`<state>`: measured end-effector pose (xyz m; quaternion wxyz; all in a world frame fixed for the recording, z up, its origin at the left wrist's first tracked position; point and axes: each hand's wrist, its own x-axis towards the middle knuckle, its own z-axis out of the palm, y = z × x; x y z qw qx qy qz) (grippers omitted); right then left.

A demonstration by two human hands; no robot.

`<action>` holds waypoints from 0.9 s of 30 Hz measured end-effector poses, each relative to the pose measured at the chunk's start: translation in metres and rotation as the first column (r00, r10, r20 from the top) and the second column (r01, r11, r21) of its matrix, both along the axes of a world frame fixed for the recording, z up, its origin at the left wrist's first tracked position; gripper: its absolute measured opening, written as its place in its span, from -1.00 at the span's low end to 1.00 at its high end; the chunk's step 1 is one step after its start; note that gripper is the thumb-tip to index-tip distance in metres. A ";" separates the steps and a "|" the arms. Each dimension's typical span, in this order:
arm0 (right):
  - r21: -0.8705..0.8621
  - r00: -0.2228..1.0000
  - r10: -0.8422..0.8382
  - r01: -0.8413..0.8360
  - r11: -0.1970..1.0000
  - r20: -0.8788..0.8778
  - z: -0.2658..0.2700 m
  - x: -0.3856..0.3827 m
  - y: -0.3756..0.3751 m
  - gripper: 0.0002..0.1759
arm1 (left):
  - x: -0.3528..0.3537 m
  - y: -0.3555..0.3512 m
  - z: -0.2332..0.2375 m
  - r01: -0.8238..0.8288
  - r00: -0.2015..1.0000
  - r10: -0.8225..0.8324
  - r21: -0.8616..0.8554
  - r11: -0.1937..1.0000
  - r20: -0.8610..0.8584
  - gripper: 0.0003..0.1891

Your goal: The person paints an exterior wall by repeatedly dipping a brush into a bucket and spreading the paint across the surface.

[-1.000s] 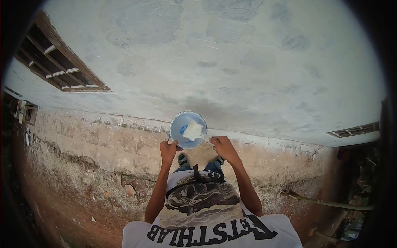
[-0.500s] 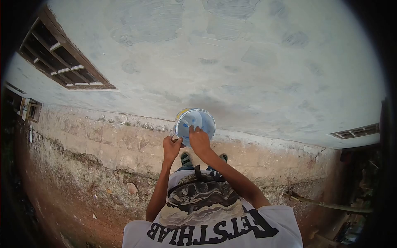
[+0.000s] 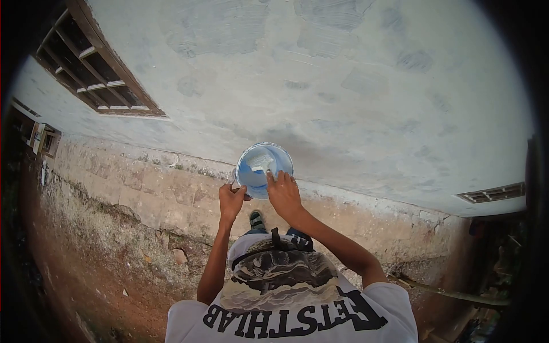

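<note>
A blue-lined paint bucket (image 3: 246, 186) with a white-smeared rim is held in front of my body, close to the wall. My left hand (image 3: 231, 200) is closed on its near-left rim, thumb over the edge. Over the near-right side of the bucket, my right hand (image 3: 283, 191) has its fingers closed around the handle end of a paintbrush. The brush's pale, white-coated head (image 3: 261, 161) shows inside the bucket. Most of the brush handle is hidden by my fingers.
A whitish wall (image 3: 366, 126) with grey brushed patches rises ahead. A wooden barred window (image 3: 94, 68) is at upper left, a vent-like opening (image 3: 493, 193) at right. Below runs a worn masonry ledge (image 3: 154, 197). A long stick (image 3: 446, 292) lies at lower right.
The bucket has tipped so more of its inside faces me and has shifted slightly left. The brush head now shows inside it. Both hands keep their hold.
</note>
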<state>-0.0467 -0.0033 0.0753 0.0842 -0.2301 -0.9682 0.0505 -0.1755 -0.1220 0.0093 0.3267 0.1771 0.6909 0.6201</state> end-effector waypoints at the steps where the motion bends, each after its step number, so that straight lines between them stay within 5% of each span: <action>1: 0.002 1.000 0.003 -0.003 1.000 -0.001 -0.003 -0.002 0.001 -0.57 | 0.001 0.000 0.000 -0.003 1.000 0.003 0.002 1.000 -0.001 -0.81; 7: -0.106 0.967 -0.252 0.247 0.963 -0.035 -0.022 -0.026 0.001 -0.55 | 0.003 0.004 0.005 -0.038 0.999 0.037 0.062 0.997 0.022 -0.84; 16: -0.117 0.999 0.002 -0.009 0.993 -0.053 -0.018 -0.035 0.000 -0.54 | -0.002 0.002 0.016 -0.045 0.995 0.054 0.100 0.994 -0.082 -0.85; 18: -0.042 0.978 0.209 -0.209 0.977 -0.018 -0.016 -0.026 0.001 -0.55 | -0.004 -0.002 0.015 -0.048 0.994 0.056 0.088 0.995 -0.091 -0.85; 27: -0.086 0.977 0.192 -0.185 0.979 0.089 0.018 -0.012 0.013 -0.62 | -0.007 -0.009 0.007 -0.083 0.996 0.084 0.103 0.991 0.000 -0.84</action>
